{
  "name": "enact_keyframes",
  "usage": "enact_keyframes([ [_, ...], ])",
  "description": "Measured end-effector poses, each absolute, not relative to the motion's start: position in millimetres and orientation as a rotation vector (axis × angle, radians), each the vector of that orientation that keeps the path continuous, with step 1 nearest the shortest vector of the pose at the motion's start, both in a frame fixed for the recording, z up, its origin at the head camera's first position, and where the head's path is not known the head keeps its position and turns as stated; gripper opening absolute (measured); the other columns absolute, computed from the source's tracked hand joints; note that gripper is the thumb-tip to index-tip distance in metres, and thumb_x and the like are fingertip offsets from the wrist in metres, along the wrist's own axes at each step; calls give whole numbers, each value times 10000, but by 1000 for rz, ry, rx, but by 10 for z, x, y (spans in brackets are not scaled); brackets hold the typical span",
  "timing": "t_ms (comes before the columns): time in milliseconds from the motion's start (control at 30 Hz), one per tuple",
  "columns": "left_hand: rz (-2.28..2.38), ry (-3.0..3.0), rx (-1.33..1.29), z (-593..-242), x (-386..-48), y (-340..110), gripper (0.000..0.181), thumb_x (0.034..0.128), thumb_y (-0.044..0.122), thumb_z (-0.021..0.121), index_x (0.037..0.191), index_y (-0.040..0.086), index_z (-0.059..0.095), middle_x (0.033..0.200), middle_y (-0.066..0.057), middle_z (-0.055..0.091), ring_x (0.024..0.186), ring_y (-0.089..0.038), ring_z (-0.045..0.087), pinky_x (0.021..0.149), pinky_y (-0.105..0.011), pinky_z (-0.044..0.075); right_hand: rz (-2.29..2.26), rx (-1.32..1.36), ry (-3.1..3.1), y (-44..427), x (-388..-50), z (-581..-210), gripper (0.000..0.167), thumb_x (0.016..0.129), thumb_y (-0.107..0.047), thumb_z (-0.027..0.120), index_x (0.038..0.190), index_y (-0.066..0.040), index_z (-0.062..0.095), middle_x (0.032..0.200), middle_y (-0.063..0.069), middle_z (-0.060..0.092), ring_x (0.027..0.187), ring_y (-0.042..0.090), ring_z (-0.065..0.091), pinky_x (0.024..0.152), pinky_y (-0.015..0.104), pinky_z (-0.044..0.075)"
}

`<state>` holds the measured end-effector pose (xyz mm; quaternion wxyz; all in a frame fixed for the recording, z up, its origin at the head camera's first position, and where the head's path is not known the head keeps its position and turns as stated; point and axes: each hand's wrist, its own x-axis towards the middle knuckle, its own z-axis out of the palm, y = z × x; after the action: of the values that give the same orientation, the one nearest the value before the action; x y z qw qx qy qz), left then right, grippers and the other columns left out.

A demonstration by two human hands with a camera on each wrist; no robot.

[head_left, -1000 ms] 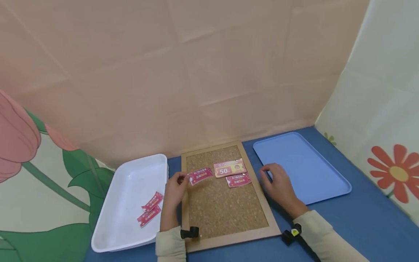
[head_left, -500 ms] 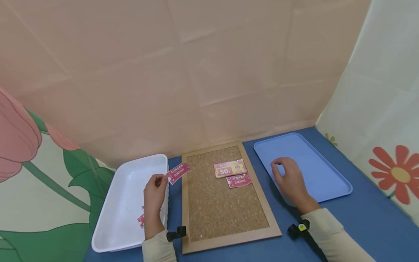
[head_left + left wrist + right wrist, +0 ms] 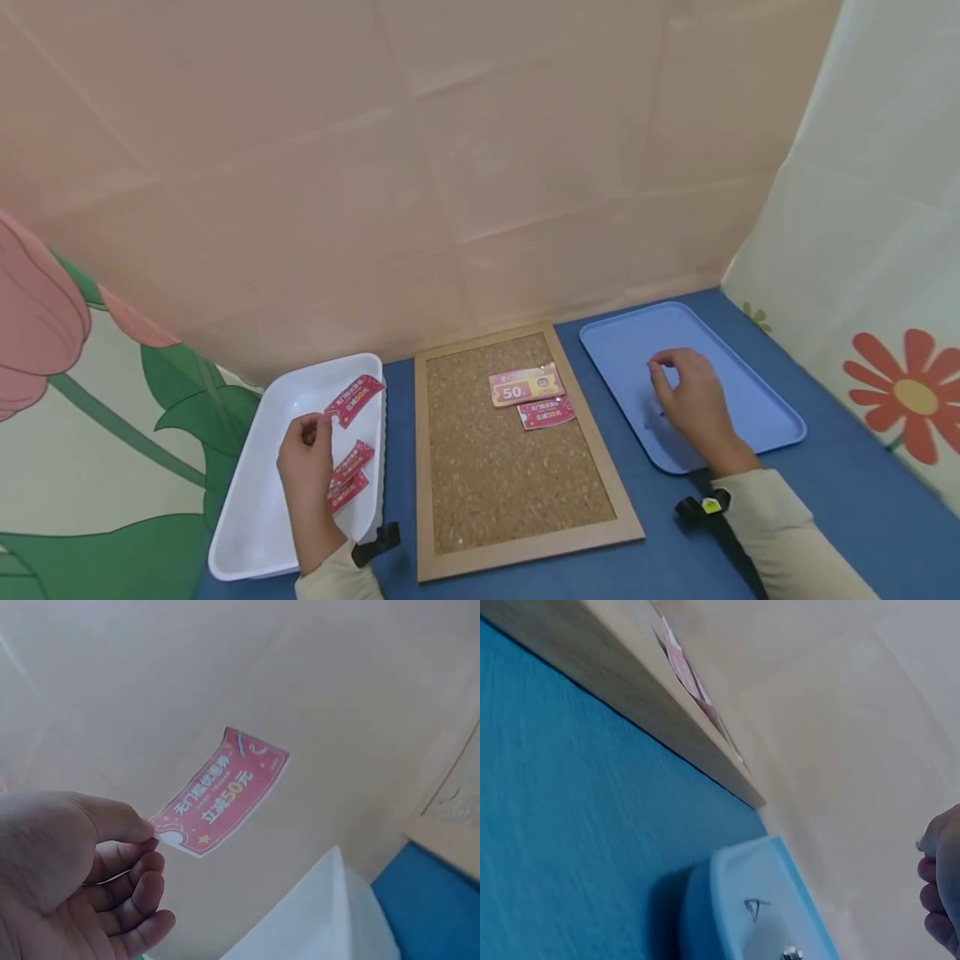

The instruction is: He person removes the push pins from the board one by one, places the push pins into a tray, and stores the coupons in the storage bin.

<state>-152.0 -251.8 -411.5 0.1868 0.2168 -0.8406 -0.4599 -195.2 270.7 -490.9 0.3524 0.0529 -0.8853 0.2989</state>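
Observation:
My left hand [image 3: 306,467] pinches one end of a red paper coupon [image 3: 356,400] between thumb and fingertips, above the white tray [image 3: 243,479]. In the left wrist view the coupon [image 3: 225,791] slants upward, slightly curved. Two similar coupons [image 3: 351,462] lie in that tray, partly behind my hand. My right hand [image 3: 693,404] hovers over the blue tray [image 3: 757,400], thumb and forefinger tips meeting. Whether something small sits between them I cannot tell. On the framed corkboard [image 3: 517,483] are a yellow-and-pink coupon [image 3: 527,386] and a red coupon [image 3: 547,412] partly under it.
In the right wrist view, a thin dark mark [image 3: 756,906] and a small shiny metallic thing [image 3: 791,953] show on the blue tray, too unclear to name. The board's raised wooden frame [image 3: 540,548] lies between the trays on the blue tabletop [image 3: 408,442].
My left hand has carried the red coupon leftward from the corkboard to above the white tray. The right hand has moved rightward, from beside the board to over the blue tray.

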Motion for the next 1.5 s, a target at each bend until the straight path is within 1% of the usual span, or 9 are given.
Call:
enact_keyframes([
  [67,-1276,-2346,627,-4128,-1505,-2563,482,989,453,471,1215,37,564,1117,-156,577,977,-271,503,843,-418,429,774,117,-2309,2738,-1950,-4916,100,890,-56,667,959,7,632,936,188,614,909,370,546,785,538,425],
  [233,-1264,-2311,660,-4162,-1488,-2616,472,993,422,467,1218,18,562,1123,-174,577,985,-288,511,843,-427,438,759,80,-2371,2815,-1962,-4949,93,894,-65,667,937,11,634,930,205,614,908,379,549,778,548,436],
  [400,-1267,-2274,695,-4180,-1498,-2637,450,995,402,470,1197,13,571,1106,-170,580,972,-277,512,819,-410,435,741,24,-2462,2865,-1973,-4952,92,905,-71,651,924,18,638,929,226,614,903,389,548,764,560,442],
  [600,-1271,-2249,732,-4190,-1503,-2653,435,995,381,480,1182,-2,569,1107,-178,580,996,-289,523,848,-415,430,730,-13,-2542,2891,-1971,-4977,89,903,-67,647,910,19,628,917,234,607,871,387,534,732,553,447],
  [800,-1221,-2234,760,-4222,-1498,-2681,377,991,311,498,1153,-19,580,1071,-187,593,964,-283,539,822,-399,427,721,-16,-2558,2906,-1970,-4994,91,894,-58,649,894,30,625,896,241,611,853,399,543,717,551,443],
  [1000,-1228,-2232,783,-4257,-1520,-2690,372,988,312,499,1152,-13,579,1067,-176,588,954,-274,531,819,-395,427,719,-28,-2573,2906,-1956,-4994,96,898,-56,640,893,38,621,895,250,609,846,405,548,705,547,440],
  [1233,-1194,-2235,740,-4265,-1525,-2688,360,984,301,516,1120,-24,587,1029,-183,601,913,-263,540,775,-373,425,716,-49,-2601,2918,-1962,-5027,103,905,-69,634,904,32,616,898,236,604,855,393,545,707,537,445],
  [1500,-1194,-2247,750,-4294,-1528,-2687,356,985,297,514,1127,-22,582,1030,-182,598,908,-264,538,777,-379,429,711,-33,-2587,2903,-1968,-5054,101,901,-71,634,896,27,612,885,231,604,841,393,549,697,536,441],
])
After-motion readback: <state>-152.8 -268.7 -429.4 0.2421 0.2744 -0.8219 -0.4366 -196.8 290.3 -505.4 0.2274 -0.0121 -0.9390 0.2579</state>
